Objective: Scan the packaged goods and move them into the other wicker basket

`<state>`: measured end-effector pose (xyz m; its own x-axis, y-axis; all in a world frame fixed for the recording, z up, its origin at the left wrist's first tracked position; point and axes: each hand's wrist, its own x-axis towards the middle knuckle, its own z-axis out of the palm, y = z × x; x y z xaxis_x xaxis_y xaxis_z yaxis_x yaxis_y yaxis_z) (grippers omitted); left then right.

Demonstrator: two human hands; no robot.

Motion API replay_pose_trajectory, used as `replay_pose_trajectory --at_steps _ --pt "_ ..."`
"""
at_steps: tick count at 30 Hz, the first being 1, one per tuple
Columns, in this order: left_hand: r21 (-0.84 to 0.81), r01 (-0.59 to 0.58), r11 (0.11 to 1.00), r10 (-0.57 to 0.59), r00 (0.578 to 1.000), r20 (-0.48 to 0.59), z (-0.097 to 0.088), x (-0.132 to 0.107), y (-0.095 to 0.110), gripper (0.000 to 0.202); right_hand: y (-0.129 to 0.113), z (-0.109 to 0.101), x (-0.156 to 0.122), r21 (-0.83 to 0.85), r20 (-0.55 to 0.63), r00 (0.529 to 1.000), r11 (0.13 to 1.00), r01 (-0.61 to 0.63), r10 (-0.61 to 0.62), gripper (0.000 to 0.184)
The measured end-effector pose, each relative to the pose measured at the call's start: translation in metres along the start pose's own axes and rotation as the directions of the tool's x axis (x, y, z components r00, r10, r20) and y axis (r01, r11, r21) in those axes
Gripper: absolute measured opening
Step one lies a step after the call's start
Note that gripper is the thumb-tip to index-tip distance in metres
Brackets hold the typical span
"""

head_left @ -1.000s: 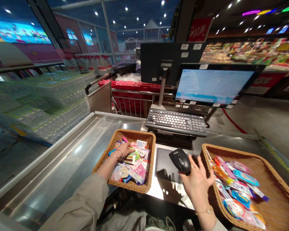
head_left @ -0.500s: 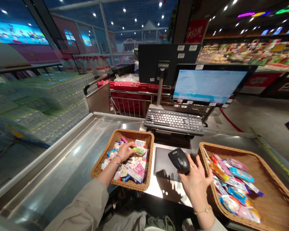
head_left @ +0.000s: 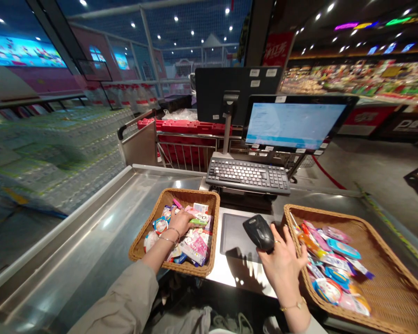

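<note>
My left hand point(head_left: 181, 221) reaches into the left wicker basket point(head_left: 146, 228) and its fingers close on a small green and white packet point(head_left: 199, 221) among several colourful packets. My right hand point(head_left: 283, 260) grips the handle of a black barcode scanner point(head_left: 258, 231), with some fingers spread out, and holds it above the dark scanner plate point(head_left: 232, 233). The scanner's head points toward the left basket. Both hands are over the steel checkout counter point(head_left: 101, 241).
A right wicker basket point(head_left: 379, 269) holds several more packets. Behind the plate stand a black keyboard point(head_left: 248, 175), a lit touchscreen point(head_left: 292, 125) and a second monitor's back point(head_left: 230, 93). A red shopping cart point(head_left: 184, 139) stands beyond the counter.
My left hand has drawn slightly back in the basket and now pinches the green and white packet. The right hand with the scanner has hardly moved. The view has shifted a little.
</note>
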<state>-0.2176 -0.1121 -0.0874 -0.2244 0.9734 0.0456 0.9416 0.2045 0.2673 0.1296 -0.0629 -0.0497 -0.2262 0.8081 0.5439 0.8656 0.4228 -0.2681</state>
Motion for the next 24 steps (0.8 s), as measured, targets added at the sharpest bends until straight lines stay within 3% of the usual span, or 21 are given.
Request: replay_pose_trajectory --at_steps 6,12,24 --pt "0.03 0.009 0.999 -0.005 0.991 -0.133 -0.017 0.003 0.018 0.016 0.002 -0.001 0.002 0.0 -0.039 0.999 1.0 0.009 -0.009 0.026" --pt "0.036 -0.023 0.999 0.034 0.93 -0.366 -0.037 0.006 0.045 0.015 0.0 -0.009 0.003 0.006 -0.018 1.0 1.0 -0.019 0.02 0.024" --pt "-0.07 -0.078 0.995 0.035 0.877 -0.478 -0.038 0.014 0.104 0.017 -0.007 -0.02 0.013 0.013 0.028 0.998 0.999 -0.052 0.052 0.029"
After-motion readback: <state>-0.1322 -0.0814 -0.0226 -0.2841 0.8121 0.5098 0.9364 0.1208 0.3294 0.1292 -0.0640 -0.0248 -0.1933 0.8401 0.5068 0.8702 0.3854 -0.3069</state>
